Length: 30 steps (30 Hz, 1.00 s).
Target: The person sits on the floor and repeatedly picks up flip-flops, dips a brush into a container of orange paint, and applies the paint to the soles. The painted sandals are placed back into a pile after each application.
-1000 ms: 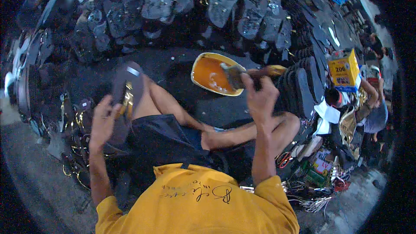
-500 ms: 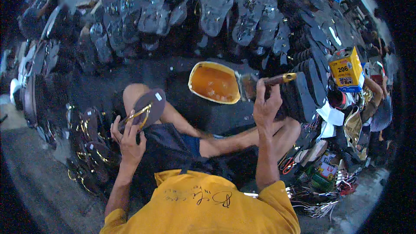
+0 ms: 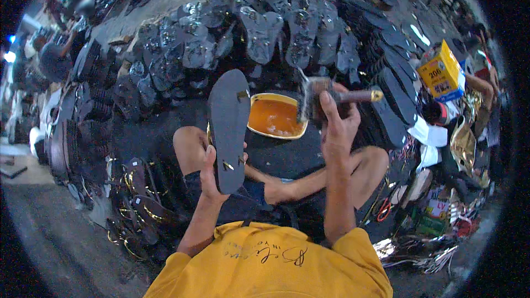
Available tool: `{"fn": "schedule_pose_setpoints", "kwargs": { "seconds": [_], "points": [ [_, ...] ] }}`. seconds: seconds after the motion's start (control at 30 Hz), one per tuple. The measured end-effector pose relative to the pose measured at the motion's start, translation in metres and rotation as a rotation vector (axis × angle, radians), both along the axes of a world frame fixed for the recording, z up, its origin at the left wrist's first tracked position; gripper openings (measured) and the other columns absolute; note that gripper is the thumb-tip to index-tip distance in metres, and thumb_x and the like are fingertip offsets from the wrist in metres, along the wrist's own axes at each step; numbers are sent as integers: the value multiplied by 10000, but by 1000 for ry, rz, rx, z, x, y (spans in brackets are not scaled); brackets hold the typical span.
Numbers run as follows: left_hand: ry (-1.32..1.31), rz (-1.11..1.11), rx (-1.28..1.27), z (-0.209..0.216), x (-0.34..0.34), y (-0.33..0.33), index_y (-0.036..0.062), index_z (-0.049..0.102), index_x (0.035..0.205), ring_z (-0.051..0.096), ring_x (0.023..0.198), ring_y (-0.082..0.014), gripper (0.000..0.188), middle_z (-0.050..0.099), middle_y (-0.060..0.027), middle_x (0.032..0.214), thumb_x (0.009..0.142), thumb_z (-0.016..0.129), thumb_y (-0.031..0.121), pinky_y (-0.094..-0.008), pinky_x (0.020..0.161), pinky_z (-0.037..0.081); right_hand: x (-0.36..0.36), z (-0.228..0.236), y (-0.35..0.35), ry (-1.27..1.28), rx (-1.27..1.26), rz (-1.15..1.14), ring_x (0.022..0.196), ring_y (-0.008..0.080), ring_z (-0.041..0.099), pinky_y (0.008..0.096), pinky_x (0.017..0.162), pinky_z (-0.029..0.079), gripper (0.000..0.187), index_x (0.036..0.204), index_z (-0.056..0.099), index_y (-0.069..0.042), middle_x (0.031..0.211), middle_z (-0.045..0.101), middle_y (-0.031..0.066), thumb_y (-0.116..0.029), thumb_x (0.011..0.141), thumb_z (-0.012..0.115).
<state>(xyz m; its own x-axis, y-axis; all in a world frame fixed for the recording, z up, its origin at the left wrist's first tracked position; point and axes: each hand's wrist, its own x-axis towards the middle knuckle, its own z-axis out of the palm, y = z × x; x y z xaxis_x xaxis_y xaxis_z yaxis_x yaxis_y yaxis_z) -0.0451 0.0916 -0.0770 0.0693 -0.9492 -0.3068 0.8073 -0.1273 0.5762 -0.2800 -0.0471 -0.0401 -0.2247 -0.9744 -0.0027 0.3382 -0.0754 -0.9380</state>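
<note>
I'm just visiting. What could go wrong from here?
Drips: the right hand holds the brush at the tub's right edge, so any liquid on it might fall outside the tub.

Spilling: the tub seems to stand low between the hands, so a knock could slop its orange liquid.

Smearing: the left hand grips the sandal by its edges, so stray liquid might reach the fingers.

Dim and bluish overall, speckled with grain in the dark parts. Flaring from a small white light (image 3: pixel 10 56) toward the far left corner of the floor (image 3: pixel 38 226). Glinting white on shiny dark soles (image 3: pixel 256 36) along its far side and on the orange liquid (image 3: pixel 270 116). Slightly smeared at the brush (image 3: pixel 316 99). Bent toward the rim, fading to black in the corners.
</note>
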Motion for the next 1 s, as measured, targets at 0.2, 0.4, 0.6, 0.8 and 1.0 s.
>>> {"fn": "schedule_pose_setpoints", "kwargs": {
  "seconds": [0.2, 0.4, 0.6, 0.8, 1.0],
  "points": [
    [-83, -46, -44, -9, -26, 17, -16, 468, 1451, 685, 1083, -305, 656, 639, -204, 1298, 1005, 529, 461, -411, 894, 584, 52, 26, -7, 450, -158, -2, 911, 122, 676, 273, 856, 542, 246, 1083, 715, -3, 953, 736, 58, -145, 904, 804],
    [50, -50, -185, 6, -35, -1, -14, 444, 1472, 686, 1059, -300, 657, 657, -200, 1247, 997, 538, 430, -382, 899, 580, 45, 10, 25, 353, -349, 122, 763, 143, 696, 289, 732, 568, 273, 972, 725, -10, 916, 745, 74, -212, 842, 855],
    [-220, -110, -189, 7, -38, 15, -8, 429, 1477, 692, 1070, -311, 665, 657, -205, 1264, 1002, 535, 445, -414, 903, 597, 42, 44, -14, 169, -95, -17, 767, 83, 601, 282, 702, 504, 244, 956, 698, -16, 863, 697, 2, -181, 854, 848],
    [70, 71, -203, 4, -25, -34, 8, 452, 1466, 690, 1057, -292, 621, 661, -184, 1259, 1018, 523, 432, -406, 898, 593, 59, 21, 66, 265, -261, 119, 760, 167, 708, 323, 731, 570, 317, 1052, 705, -17, 879, 749, 59, -201, 840, 853],
    [135, 81, -145, -9, -25, -37, 25, 474, 1454, 689, 1045, -273, 578, 664, -162, 1254, 1033, 511, 419, -397, 893, 589, 67, 30, 78, 487, -537, 95, 723, 239, 730, 360, 673, 569, 261, 929, 749, -63, 854, 753, 90, -249, 804, 882]
  ]
}}
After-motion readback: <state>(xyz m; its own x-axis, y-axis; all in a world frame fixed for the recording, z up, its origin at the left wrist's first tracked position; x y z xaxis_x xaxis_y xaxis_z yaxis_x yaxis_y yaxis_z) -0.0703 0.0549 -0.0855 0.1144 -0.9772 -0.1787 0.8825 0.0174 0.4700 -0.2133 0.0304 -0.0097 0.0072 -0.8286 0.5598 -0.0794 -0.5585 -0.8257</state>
